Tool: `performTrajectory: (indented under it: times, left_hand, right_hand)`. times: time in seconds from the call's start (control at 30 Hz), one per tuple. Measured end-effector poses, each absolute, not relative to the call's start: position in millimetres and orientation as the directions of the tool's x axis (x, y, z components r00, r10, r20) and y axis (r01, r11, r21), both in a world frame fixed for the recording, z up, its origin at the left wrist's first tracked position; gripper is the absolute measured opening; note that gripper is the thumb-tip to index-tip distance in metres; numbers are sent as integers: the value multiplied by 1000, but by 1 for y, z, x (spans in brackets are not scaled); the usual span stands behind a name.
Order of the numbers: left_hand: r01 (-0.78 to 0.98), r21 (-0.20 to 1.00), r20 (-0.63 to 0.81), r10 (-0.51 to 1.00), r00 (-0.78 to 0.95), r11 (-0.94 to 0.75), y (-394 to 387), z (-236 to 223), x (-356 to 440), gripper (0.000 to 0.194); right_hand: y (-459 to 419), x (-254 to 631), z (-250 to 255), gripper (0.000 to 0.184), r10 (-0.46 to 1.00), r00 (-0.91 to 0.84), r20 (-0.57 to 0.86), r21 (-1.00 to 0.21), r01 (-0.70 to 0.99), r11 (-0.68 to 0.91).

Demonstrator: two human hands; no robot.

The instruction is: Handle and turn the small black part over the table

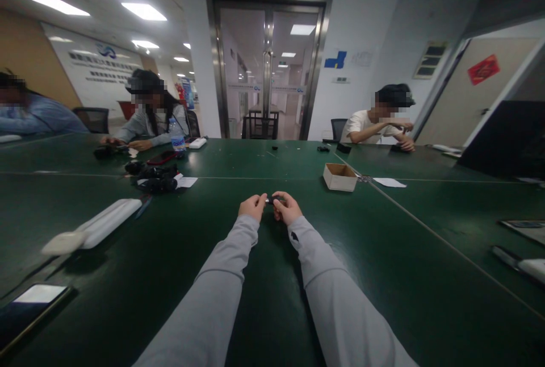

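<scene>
Both hands meet over the dark green table (272, 276), straight ahead of me. A small black piece with a silvery end (269, 201) is held between them; it is too small to tell its kind. My left hand (252, 207) is closed, with thumb and fingertips pinching the silvery end. On the other side, my right hand (288, 208) is closed round the black part, and its fingers hide some of it. An open cardboard box (339, 186) stands beyond my right hand; its inside is partly hidden by the front wall.
To the left lie a white elongated device (113, 222), a phone (36, 310) and black gear (157, 178). A water bottle (177, 138) stands farther back. White paper (388, 183) lies right of the box. Several people sit around the table, one person (361, 125) at the far right.
</scene>
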State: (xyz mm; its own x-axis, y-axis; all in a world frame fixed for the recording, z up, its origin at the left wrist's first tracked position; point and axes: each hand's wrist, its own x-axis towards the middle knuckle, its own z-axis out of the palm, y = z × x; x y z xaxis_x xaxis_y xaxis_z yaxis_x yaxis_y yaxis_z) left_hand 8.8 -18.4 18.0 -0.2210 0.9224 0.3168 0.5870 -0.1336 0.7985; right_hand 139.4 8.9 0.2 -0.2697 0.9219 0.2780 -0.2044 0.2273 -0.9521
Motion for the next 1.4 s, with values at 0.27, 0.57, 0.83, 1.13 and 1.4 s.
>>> performTrajectory:
  times: [0.27, 0.57, 0.83, 1.13, 1.4]
  left_hand:
    - [480, 861, 296, 932, -210, -165, -13, 10, 10, 37]
    - [184, 876, 467, 880, -89, -446, -9, 5, 8, 16]
    - [310, 947, 132, 981, -144, -82, -10, 10, 10, 42]
    - [168, 967, 208, 973, -95, -190, -7, 3, 9, 38]
    - [191, 941, 303, 947, -102, -281, -3, 1, 7, 37]
  right_hand:
    - [11, 140, -3, 40, 931, -246, 270, -953, -204, 222]
    - [12, 140, -2, 40, 952, -192, 237, -949, -254, 185]
    - [11, 139, -2, 41, 952, -191, 239, -948, -259, 186]
    - [15, 140, -6, 41, 945, -209, 253, -949, -245, 200]
    - [17, 139, -7, 42, 954, -192, 230, -949, -263, 176]
